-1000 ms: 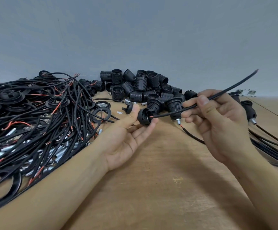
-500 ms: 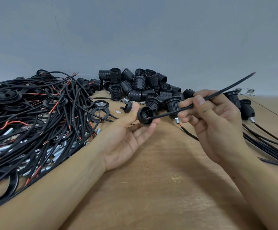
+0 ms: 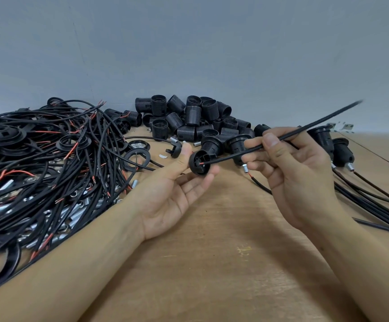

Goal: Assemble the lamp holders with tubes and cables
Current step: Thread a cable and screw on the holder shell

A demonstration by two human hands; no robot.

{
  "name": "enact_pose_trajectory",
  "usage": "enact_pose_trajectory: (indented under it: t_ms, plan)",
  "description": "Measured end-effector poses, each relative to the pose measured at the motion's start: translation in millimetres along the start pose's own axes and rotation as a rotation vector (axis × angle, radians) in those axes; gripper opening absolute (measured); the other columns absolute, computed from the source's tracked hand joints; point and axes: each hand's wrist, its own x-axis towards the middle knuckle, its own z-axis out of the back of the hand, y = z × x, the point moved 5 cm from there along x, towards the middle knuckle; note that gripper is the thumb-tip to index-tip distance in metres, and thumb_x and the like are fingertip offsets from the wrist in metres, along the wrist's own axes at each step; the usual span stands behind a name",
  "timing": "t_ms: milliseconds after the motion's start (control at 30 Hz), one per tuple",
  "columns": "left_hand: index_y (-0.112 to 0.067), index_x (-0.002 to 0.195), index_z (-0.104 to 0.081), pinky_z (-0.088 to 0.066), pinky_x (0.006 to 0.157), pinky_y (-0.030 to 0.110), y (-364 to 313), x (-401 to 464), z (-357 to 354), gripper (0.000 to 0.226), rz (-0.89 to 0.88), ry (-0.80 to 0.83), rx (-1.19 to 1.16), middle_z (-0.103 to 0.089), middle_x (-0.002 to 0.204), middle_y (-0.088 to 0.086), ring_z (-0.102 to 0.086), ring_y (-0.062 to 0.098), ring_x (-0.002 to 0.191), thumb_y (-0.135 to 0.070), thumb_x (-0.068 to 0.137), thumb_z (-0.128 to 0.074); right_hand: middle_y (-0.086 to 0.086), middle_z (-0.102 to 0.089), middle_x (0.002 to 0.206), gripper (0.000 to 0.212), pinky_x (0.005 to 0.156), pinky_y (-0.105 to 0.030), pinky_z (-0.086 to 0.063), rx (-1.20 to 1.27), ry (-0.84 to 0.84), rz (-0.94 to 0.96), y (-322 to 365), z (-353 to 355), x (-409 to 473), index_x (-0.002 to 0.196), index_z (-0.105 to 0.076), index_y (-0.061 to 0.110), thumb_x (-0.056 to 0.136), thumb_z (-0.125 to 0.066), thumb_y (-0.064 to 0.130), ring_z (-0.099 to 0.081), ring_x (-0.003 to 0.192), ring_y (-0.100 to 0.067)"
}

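Observation:
My left hand [image 3: 172, 194] lies palm up and pinches a small black lamp holder base [image 3: 199, 164] between thumb and fingertips, its open side facing right. My right hand [image 3: 291, 175] pinches a black cable [image 3: 309, 129] that slants up to the right. The cable's red-tipped end sits at the mouth of the base. A short metal tube [image 3: 245, 168] pokes out under my right fingers.
A tangle of black and red cables [image 3: 49, 163] with rings and metal tubes fills the left of the wooden table [image 3: 223, 263]. A heap of black threaded holder shells [image 3: 193, 122] lies behind. Assembled holders [image 3: 342, 152] with cables trail off at the right.
The cable's tip has stayed at the base's mouth while its free end dropped slightly. Both hands shifted only a little.

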Motion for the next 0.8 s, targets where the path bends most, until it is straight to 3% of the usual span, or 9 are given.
enact_pose_trajectory:
  t_ms: [200,300,367,433,533,600,700,800]
  plan:
    - [-0.002,0.082,-0.079,-0.060,0.067,0.023,-2.8,1.6,0.2,0.033,-0.058,0.009,-0.007,-0.074,0.102,0.017,-0.075,0.022,0.090,-0.032,0.075,-0.069,-0.018,-0.074,0.093,0.009,0.069,-0.025,-0.057,0.088,0.033,-0.105,-5.2,-3.6,-2.7,0.077,-0.071,0.016,0.083,-0.066,0.014,-0.074,0.082,-0.027]
    - [-0.012,0.071,-0.080,-0.059,0.069,0.022,-8.3,1.3,0.5,0.025,-0.118,0.017,-0.005,-0.076,0.098,0.011,-0.074,0.018,0.091,-0.034,0.071,-0.069,-0.018,-0.074,0.093,0.007,0.071,-0.027,-0.057,-0.047,0.069,-0.068,-5.4,-6.2,-4.8,0.077,-0.072,0.017,0.076,-0.076,0.022,-0.074,0.086,-0.033]
    - [-0.013,0.079,-0.080,-0.059,0.071,0.022,-6.7,0.4,-1.2,0.024,-0.137,0.041,0.058,-0.075,0.101,0.010,-0.073,0.016,0.091,-0.033,0.072,-0.069,-0.016,-0.075,0.094,0.008,0.070,-0.028,-0.057,-0.156,0.082,-0.041,-7.1,-9.0,-7.6,0.078,-0.073,0.018,0.076,-0.079,0.023,-0.073,0.090,-0.033]
    - [-0.013,0.086,-0.075,-0.059,0.071,0.024,-3.9,-0.9,-1.6,0.025,-0.203,0.027,0.185,-0.075,0.098,0.008,-0.073,0.015,0.085,-0.028,0.065,-0.076,-0.013,-0.075,0.098,0.008,0.072,-0.028,-0.057,-0.207,0.094,-0.070,-11.6,-12.1,-10.7,0.076,-0.074,0.020,0.073,-0.080,0.024,-0.072,0.093,-0.031]
    - [-0.017,0.075,-0.074,-0.055,0.061,0.021,-10.6,-5.3,-2.3,0.027,-0.394,-0.022,0.357,-0.076,0.087,0.008,-0.070,0.014,0.073,-0.024,0.051,-0.084,-0.014,-0.074,0.104,0.020,0.072,-0.028,-0.058,-0.145,0.103,-0.256,-23.6,-13.5,-13.4,0.080,-0.075,0.014,0.068,-0.077,0.030,-0.072,0.095,-0.032]
    - [-0.012,0.088,-0.074,-0.056,0.065,0.022,-15.9,-7.8,-3.9,0.031,-0.501,-0.018,0.507,-0.077,0.092,0.007,-0.072,0.015,0.077,-0.020,0.059,-0.084,-0.021,-0.073,0.105,0.035,0.066,-0.027,-0.060,-0.026,0.122,-0.402,-30.4,-16.0,-15.2,0.100,-0.070,0.003,0.078,-0.069,0.031,-0.074,0.090,-0.035]
    - [-0.013,0.103,-0.074,-0.057,0.085,0.031,-15.6,-12.8,-11.3,0.023,-0.682,-0.003,0.918,-0.076,0.097,-0.003,-0.072,0.012,0.092,-0.007,0.080,-0.077,-0.021,-0.073,0.103,0.043,0.064,-0.028,-0.060,0.087,0.121,-0.495,-32.5,-17.4,-14.6,0.114,-0.063,0.000,0.087,-0.058,0.033,-0.074,0.087,-0.034]
    - [-0.023,0.097,-0.077,-0.057,0.074,0.036,-13.6,-16.2,-12.0,0.022,-0.771,-0.059,1.047,-0.067,0.082,-0.015,-0.065,0.007,0.080,-0.005,0.085,-0.075,-0.018,-0.073,0.099,0.042,0.069,-0.031,-0.059,0.090,0.118,-0.451,-30.7,-14.4,-11.9,0.113,-0.062,0.004,0.078,-0.068,0.024,-0.073,0.088,-0.030]
